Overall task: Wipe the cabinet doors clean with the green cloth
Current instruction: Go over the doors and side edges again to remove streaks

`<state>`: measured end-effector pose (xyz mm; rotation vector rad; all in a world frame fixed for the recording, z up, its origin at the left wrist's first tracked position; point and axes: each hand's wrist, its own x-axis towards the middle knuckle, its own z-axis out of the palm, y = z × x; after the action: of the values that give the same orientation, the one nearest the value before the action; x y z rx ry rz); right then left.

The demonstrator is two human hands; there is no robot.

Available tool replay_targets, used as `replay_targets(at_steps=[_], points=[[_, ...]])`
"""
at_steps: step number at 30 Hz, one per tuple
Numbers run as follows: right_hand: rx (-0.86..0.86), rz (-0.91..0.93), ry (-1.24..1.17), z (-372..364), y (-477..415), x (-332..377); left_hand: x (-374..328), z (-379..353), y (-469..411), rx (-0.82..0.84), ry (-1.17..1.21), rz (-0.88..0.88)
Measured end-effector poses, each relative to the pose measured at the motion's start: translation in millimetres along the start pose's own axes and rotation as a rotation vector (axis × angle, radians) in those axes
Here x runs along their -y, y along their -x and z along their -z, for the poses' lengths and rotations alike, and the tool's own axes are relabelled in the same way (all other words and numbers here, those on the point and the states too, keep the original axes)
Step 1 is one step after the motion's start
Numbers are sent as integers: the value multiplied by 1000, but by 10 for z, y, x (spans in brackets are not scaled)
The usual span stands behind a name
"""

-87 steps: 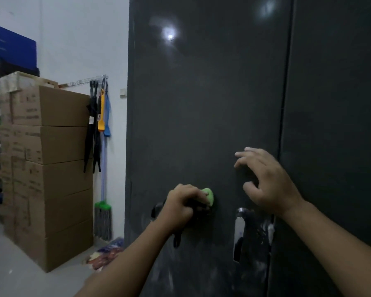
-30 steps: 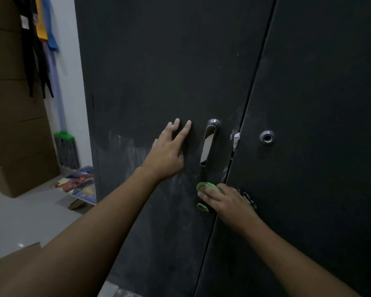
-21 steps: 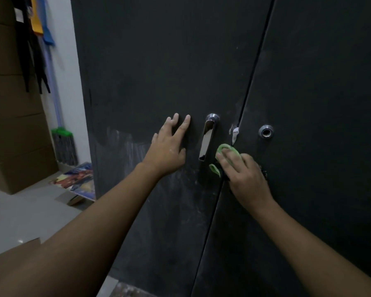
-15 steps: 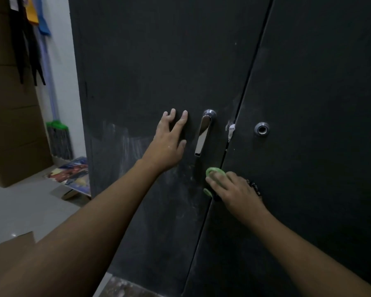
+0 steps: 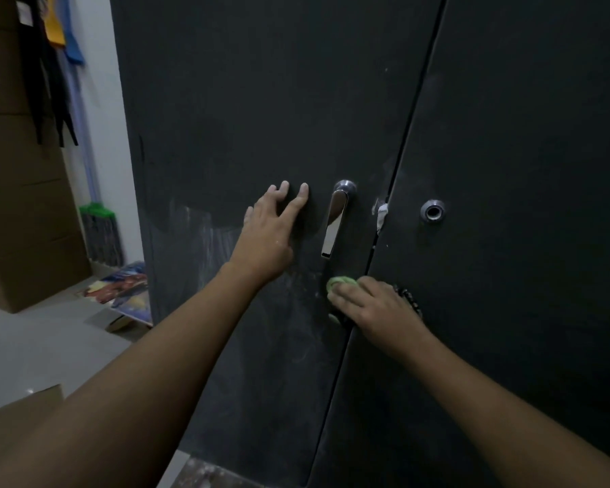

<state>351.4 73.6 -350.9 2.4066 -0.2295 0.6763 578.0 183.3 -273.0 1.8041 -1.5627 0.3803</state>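
Two tall dark cabinet doors fill the view: the left door (image 5: 247, 110) and the right door (image 5: 529, 142), meeting at a seam near the middle. My right hand (image 5: 374, 308) presses the small green cloth (image 5: 338, 282) against the left door just below the chrome handle (image 5: 335, 223), close to the seam; most of the cloth is hidden under my fingers. My left hand (image 5: 272, 234) lies flat on the left door with fingers spread, left of the handle. Pale streaks mark the door around and below my left hand.
A round metal lock (image 5: 433, 210) sits on the right door, with a scrap of white tape (image 5: 381, 214) at the seam. Stacked cardboard boxes (image 5: 18, 191), a hanging broom (image 5: 101, 234) and umbrellas stand at the left; papers (image 5: 120, 287) lie on the floor.
The cloth passed from my left hand to my right. My right hand rubbed up beside the handle, then came back down below it. My left hand stays flat on the door.
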Motion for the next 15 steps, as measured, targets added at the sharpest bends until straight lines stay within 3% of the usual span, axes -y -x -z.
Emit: replay_targets(at_steps=[4, 8, 15], points=[[-333, -228, -45, 20, -283, 20, 164, 240, -38, 50, -8, -58], [-455, -432, -6, -305, -382, 300, 193, 315, -37, 106, -70, -100], [-339, -785, -192, -522, -556, 896, 244, 93, 20, 73, 21, -117]])
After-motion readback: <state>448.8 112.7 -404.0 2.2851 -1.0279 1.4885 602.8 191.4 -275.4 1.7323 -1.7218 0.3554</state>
